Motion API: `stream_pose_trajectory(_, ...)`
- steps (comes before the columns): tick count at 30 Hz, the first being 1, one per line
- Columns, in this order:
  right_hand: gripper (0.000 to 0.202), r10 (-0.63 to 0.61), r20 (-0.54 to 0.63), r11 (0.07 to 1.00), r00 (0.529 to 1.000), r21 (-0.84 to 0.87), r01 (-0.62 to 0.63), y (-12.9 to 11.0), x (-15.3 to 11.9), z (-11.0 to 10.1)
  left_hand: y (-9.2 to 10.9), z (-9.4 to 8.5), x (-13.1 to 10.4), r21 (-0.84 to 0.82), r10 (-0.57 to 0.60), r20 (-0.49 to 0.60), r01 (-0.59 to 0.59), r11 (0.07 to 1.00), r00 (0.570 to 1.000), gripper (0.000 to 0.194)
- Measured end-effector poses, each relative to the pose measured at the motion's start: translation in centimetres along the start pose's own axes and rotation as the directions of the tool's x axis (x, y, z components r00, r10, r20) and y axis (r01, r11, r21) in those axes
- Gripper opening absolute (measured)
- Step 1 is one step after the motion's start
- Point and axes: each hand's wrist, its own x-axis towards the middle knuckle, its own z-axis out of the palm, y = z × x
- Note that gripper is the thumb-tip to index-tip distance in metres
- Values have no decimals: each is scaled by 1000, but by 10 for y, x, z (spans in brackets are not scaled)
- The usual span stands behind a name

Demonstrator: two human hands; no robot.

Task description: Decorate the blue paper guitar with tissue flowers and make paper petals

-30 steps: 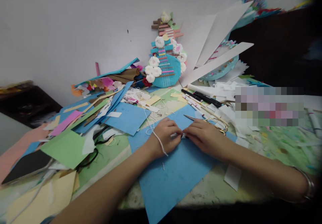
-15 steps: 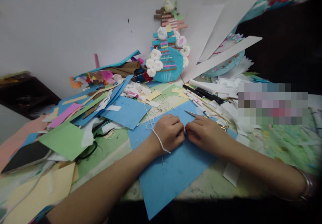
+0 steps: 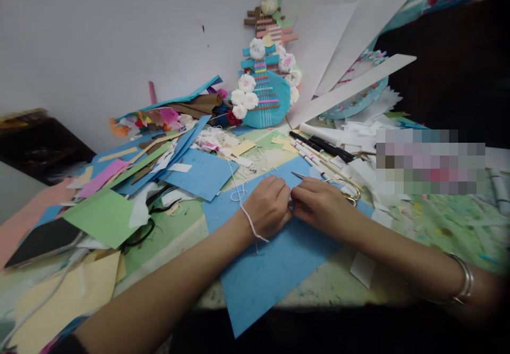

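My left hand (image 3: 269,207) is closed, its fingertips pinched on something too small to make out. Against it, my right hand (image 3: 319,205) is also closed, the fingertips of both meeting over a blue sheet (image 3: 263,285). A white string (image 3: 247,216) runs from the pile behind, across my left wrist, and ends on the sheet. Gold-handled scissors (image 3: 353,200) lie just behind my right hand, blades pointing left and partly hidden by it.
Behind stands a blue paper instrument (image 3: 279,99) with white flowers. Pens (image 3: 330,148) lie at its foot. Green paper (image 3: 101,218), a dark tablet-like object (image 3: 43,240) and cream paper (image 3: 67,301) cover the left; white scraps (image 3: 362,269) lie right.
Both hands have drawn slightly closer together, my right hand moving a little left, and its fingertips now meet those of my left hand. The view has shifted slightly.
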Motion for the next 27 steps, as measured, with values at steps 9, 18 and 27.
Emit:
stream_pose_trajectory(9,20,-15,-9,999,1000,-47,14,-1,0,0,-3,0,-4,-63,-83,12,84,994,996,13)
stream_pose_trajectory(18,18,-195,-120,974,973,-142,178,7,-5,-11,-29,-20,0,-759,-387,631,639,-128,672,29)
stream_pose_trajectory(27,26,-270,-259,961,928,-130,243,11,-12,-11,-11,-12,0,-529,33,662,499,-686,748,25)
